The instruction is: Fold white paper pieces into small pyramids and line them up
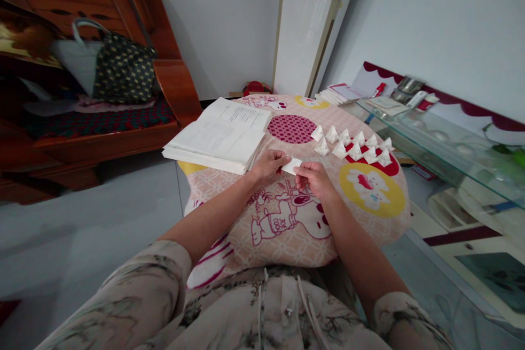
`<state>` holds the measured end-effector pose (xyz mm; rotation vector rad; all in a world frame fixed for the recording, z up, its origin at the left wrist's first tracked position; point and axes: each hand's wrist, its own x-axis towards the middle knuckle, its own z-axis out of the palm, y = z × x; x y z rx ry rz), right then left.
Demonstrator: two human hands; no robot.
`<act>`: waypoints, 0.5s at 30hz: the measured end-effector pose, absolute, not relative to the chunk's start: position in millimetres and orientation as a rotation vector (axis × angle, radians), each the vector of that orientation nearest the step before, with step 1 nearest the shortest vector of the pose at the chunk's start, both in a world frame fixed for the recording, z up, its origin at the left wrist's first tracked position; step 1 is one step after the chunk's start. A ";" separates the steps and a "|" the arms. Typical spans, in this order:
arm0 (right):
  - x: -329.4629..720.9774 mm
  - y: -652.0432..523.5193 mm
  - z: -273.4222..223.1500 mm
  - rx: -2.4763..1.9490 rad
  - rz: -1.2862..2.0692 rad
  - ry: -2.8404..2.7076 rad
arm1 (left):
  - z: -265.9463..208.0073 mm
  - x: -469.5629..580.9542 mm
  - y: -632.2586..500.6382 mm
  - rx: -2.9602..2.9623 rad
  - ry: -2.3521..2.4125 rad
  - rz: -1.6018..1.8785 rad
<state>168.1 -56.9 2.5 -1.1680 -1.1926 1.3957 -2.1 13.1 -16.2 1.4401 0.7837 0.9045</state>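
Between my two hands, above the patterned tablecloth [238, 202], is a small folded piece of white paper [292, 165]. My left hand [270, 165] pinches its left end, and my right hand [314, 179] grips its lower right edge with thumb and fingers. To the right, several folded white paper pieces [356, 149] with pointed tips stand in two rows on the cloth. A thick stack of printed white sheets [221, 134] lies open just beyond my left hand.
At the right is a glass shelf [443, 147] with small metal containers [410, 86] on it. A wooden bench [176, 93] with a dark patterned bag [123, 68] stands at the left. Behind the table rises a tall white cabinet-like appliance [305, 33].
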 end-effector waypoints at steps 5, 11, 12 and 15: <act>170.6 -54.8 1.1 -1.340 1.428 -1.106 | -13.4 -4.6 11.9 1.654 0.990 0.970; 172.7 -51.4 -0.2 -1.599 1.461 -1.021 | -7.7 -3.9 4.7 2.040 0.908 0.900; 172.4 -50.8 -0.9 -1.627 1.460 -1.030 | -8.1 -3.3 3.4 2.087 0.868 0.860; 173.0 -50.3 -4.0 -1.707 1.432 -1.118 | -11.4 -2.1 0.8 2.229 0.788 0.791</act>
